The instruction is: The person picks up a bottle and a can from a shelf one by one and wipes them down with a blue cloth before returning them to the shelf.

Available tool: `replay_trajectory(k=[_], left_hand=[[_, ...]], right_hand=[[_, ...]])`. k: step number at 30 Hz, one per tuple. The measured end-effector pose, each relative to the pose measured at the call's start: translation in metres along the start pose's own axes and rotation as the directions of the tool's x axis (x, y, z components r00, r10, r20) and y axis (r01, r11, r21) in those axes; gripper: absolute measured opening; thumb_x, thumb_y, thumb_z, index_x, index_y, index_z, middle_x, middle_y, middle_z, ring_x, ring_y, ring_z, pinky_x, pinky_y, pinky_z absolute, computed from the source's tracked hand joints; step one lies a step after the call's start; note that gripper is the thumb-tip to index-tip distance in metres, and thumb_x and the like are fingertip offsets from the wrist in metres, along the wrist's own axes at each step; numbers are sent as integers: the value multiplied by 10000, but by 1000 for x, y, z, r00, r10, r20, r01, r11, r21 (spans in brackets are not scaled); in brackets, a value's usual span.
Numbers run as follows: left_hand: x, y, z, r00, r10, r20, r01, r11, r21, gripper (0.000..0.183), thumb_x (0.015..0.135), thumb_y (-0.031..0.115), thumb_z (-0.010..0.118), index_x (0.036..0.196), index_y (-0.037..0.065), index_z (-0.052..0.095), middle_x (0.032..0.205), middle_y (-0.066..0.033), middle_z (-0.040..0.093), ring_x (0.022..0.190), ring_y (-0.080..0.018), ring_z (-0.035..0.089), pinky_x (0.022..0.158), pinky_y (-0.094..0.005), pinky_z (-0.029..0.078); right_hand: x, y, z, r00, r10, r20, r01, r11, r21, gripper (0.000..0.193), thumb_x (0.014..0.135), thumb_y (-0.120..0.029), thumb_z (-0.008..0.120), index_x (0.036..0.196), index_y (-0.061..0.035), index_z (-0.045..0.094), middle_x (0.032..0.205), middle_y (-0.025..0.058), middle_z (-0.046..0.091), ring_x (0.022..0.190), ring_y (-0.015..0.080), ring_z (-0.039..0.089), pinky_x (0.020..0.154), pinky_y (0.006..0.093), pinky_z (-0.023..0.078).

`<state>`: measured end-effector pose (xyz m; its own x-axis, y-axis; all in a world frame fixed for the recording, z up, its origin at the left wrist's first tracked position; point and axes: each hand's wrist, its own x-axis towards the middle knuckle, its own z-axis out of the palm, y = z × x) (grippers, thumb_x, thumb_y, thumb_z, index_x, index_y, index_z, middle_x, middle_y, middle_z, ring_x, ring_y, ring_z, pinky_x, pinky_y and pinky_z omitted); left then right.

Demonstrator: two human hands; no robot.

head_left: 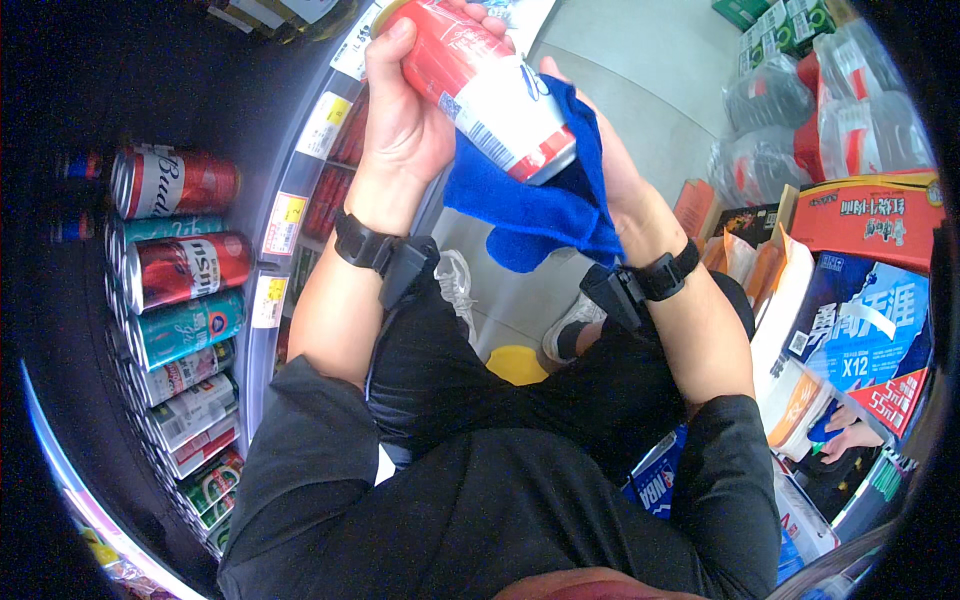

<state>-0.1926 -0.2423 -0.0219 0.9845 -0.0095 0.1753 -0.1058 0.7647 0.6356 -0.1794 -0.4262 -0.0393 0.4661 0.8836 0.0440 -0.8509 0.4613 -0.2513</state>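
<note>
A large red and white drink can (pixel 490 90) is held tilted at the top of the view. My left hand (pixel 410 125) is closed around its upper left side, thumb along the near edge and fingertips showing beyond the far side. A blue cloth (pixel 535 215) hangs beneath the can and wraps its lower right end. My right hand (pixel 622 165) grips this cloth and presses it against that end of the can; the cloth and can hide most of its fingers.
Rows of cans (pixel 190 270) lie on a dark shelf at left, behind a rail with price tags (pixel 285 222). Boxes, including a blue carton (pixel 860 320), and wrapped bottles (pixel 770 120) line the right. Another person's hand (pixel 850 438) shows at lower right. Under me is a yellow stool (pixel 515 365).
</note>
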Motion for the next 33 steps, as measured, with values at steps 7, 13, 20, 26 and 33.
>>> replay_trajectory(k=[7, 13, 20, 26, 33], left_hand=[[7, 0, -13, 994, -16, -108, 11, 999, -49, 638, 878, 484, 709, 1233, -28, 574, 1164, -173, 661, 1116, -321, 636, 1077, -446, 482], [8, -4, -7, 948, 67, -310, -54, 997, 53, 631, 918, 505, 678, 1265, -15, 586, 1240, -170, 669, 1155, -288, 630, 1096, -450, 453], [3, -19, -16, 949, 225, -221, -120, 906, 407, 539, 983, 558, 622, 1256, 94, 605, 1214, -65, 683, 1161, -199, 610, 1095, -438, 399], [-2, -8, 0, 967, 149, -206, -36, 884, 466, 499, 982, 437, 683, 1296, 68, 563, 1198, -50, 676, 1091, -165, 656, 861, -348, 574], [-8, 10, 9, 944, -245, -222, 327, 791, 518, 540, 1008, 512, 572, 1185, 11, 663, 921, -135, 743, 735, -226, 729, 586, -302, 604]], right_hand=[[-6, 7, 28, 857, -205, -473, -17, 906, -423, 537, 1083, -431, 436, 1366, 11, 548, 1235, 160, 693, 1025, 238, 712, 936, 370, 577], [-4, -2, 18, 742, -480, -468, 28, 720, -693, 577, 1058, -489, 433, 1259, 15, 628, 1126, 145, 726, 930, 217, 723, 818, 345, 587], [3, -10, 5, 766, -579, -279, 283, 694, -662, 494, 1082, -450, 406, 1241, -19, 587, 1197, 104, 684, 1116, 209, 659, 1038, 377, 487], [-5, -20, 0, 616, -786, 44, 341, 216, -915, 518, 1032, -489, 532, 1202, -7, 621, 1044, 72, 677, 913, 160, 636, 852, 303, 503], [-23, -51, -11, 506, -539, 673, 310, -614, -726, 505, 912, -465, 700, 1193, -48, 657, 971, 146, 698, 813, 318, 696, 749, 383, 546]])
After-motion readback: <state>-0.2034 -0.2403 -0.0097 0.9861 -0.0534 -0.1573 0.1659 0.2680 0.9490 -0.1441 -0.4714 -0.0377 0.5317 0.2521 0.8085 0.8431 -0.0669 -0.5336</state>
